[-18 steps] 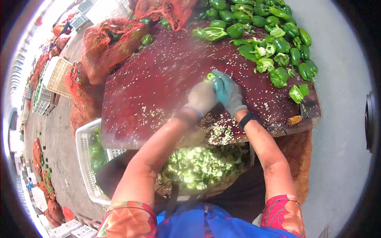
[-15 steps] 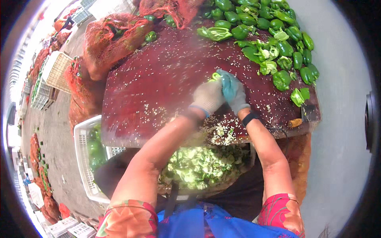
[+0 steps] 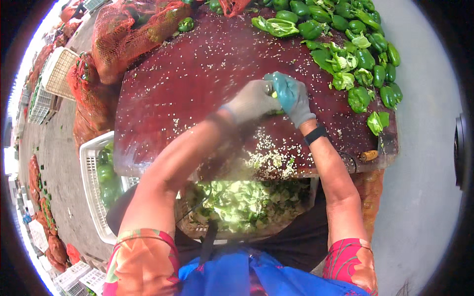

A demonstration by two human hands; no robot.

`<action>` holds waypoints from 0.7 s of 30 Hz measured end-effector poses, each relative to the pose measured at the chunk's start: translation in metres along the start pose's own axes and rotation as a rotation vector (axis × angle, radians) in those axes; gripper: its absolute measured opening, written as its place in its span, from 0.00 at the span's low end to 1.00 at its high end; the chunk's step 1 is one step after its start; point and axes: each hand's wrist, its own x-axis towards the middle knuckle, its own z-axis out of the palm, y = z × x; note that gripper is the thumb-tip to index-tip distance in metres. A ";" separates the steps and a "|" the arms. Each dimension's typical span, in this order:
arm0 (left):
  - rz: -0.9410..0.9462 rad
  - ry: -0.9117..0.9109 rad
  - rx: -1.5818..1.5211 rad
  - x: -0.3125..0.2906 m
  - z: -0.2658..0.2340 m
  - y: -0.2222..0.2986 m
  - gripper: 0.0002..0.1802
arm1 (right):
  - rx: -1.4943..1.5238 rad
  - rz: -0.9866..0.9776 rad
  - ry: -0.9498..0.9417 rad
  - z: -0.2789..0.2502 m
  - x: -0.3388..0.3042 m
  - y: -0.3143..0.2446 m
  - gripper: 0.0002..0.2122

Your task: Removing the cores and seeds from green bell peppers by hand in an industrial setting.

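Over the middle of the dark red table, my two gloved hands are pressed together around a green bell pepper (image 3: 277, 112). Only slivers of it show; the rest is hidden by the gloves. My left hand (image 3: 252, 102), in a whitish knit glove, closes on it from the left. On the other side my right hand (image 3: 292, 98), in a grey glove with a teal coating, has its fingers curled over the pepper. Pale seeds (image 3: 271, 160) lie in a heap at the near table edge and are scattered over the tabletop (image 3: 187, 79).
Many green peppers (image 3: 365, 58), some split, pile up at the far right. A wooden-handled tool (image 3: 368, 156) lies at the right corner. Below the near edge sits a container of pepper scraps (image 3: 247, 202). A white crate (image 3: 94, 197) and red mesh sacks (image 3: 111, 44) stand left.
Both hands have stayed together around the pepper, while my left forearm has swung outward to the left. The table and sacks have shifted slightly in view.
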 end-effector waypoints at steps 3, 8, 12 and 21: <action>0.013 -0.047 -0.077 0.003 -0.006 0.000 0.18 | -0.006 -0.066 -0.002 0.002 0.007 0.006 0.10; -0.101 -0.120 -0.186 0.011 -0.015 0.005 0.14 | 0.149 0.312 -0.091 0.003 0.025 0.008 0.22; -0.181 -0.095 -0.333 0.018 -0.015 -0.025 0.14 | 0.135 0.363 -0.165 0.014 0.046 0.014 0.23; 0.004 0.427 0.033 -0.015 0.022 -0.006 0.19 | -0.223 0.490 -0.195 0.005 0.059 -0.032 0.28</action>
